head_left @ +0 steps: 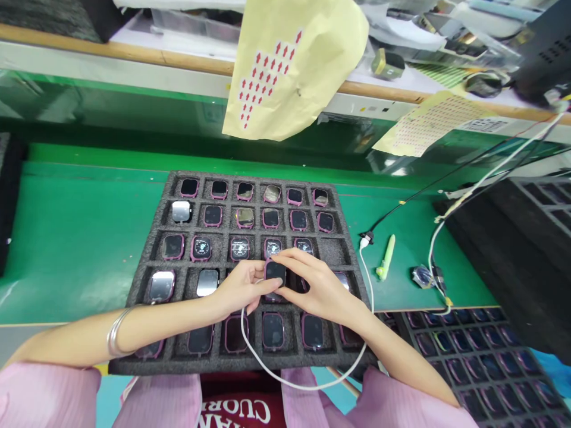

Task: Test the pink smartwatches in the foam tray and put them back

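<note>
Both hands engaged: left hand [244, 284] and right hand [322, 286] pinch one dark-screened watch [275, 271] between fingers and thumbs, above the foam tray [243, 362]. I note a white cable [307, 388] — looping from the left hand past the tray's near edge to a black connector [366, 234].

Left hand [243, 286], right hand [320, 286] holding watch [275, 270] over foam tray [335, 252]; white cable [307, 389] nearby.

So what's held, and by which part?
Left hand and right hand hold a square, dark, purple-rimmed watch by its edges, left thumb over its lower face. One end of the white cable is hidden.
</note>
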Action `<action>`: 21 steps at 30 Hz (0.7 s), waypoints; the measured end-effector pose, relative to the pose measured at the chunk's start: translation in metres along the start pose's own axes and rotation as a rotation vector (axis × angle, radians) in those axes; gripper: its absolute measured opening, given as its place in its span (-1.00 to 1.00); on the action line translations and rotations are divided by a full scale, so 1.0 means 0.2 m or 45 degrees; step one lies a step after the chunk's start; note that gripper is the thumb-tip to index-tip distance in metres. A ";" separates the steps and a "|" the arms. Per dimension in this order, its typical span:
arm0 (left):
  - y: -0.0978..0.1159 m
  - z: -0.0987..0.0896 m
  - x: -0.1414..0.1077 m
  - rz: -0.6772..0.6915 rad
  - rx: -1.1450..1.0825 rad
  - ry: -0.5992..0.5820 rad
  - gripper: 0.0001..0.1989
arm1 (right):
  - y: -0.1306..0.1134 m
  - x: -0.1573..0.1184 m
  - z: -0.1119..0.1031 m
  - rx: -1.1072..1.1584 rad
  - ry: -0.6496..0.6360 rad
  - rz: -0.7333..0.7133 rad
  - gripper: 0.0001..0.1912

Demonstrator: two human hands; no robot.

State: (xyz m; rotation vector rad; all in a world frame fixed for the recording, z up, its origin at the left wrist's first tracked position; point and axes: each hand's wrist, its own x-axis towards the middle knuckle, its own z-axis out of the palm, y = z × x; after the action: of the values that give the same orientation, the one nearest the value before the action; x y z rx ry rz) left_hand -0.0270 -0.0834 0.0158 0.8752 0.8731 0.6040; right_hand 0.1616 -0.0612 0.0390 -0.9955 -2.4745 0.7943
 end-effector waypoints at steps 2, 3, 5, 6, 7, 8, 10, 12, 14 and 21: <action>0.00 0.00 0.00 0.004 -0.001 0.001 -0.61 | 0.01 0.00 0.02 0.058 0.043 -0.024 -0.56; 0.00 0.00 0.00 0.004 0.000 0.004 -0.60 | 0.01 0.00 0.02 0.079 0.053 -0.035 -0.56; 0.00 0.00 0.00 0.006 -0.002 0.011 -0.58 | 0.02 0.00 0.02 0.104 0.056 -0.049 -0.56; 0.00 0.00 0.00 0.007 -0.009 0.014 -0.58 | 0.02 0.00 0.01 0.106 0.054 -0.053 -0.56; 0.00 0.01 0.00 0.008 -0.020 0.016 -0.58 | 0.02 0.00 0.01 0.102 0.053 -0.053 -0.55; 0.00 0.01 0.00 0.009 -0.031 0.018 -0.58 | 0.02 0.00 0.01 0.094 0.053 -0.053 -0.55; 0.01 0.02 0.00 0.012 -0.053 0.023 -0.59 | 0.02 -0.01 0.01 0.072 0.056 -0.051 -0.55; 0.02 0.02 0.00 0.015 -0.062 0.025 -0.59 | 0.02 -0.01 0.01 0.051 0.059 -0.049 -0.55; 0.03 0.03 0.00 0.011 -0.061 0.024 -0.58 | 0.02 -0.02 0.01 0.030 0.059 -0.051 -0.55; 0.02 0.03 0.00 -0.004 -0.040 0.006 -0.59 | 0.03 -0.02 0.01 0.029 0.026 -0.063 -0.52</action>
State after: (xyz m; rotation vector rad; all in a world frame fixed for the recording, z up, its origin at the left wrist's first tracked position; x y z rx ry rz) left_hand -0.0225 -0.0836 0.0206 0.8440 0.8666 0.6157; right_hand 0.1662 -0.0612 0.0330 -0.9264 -2.4569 0.7910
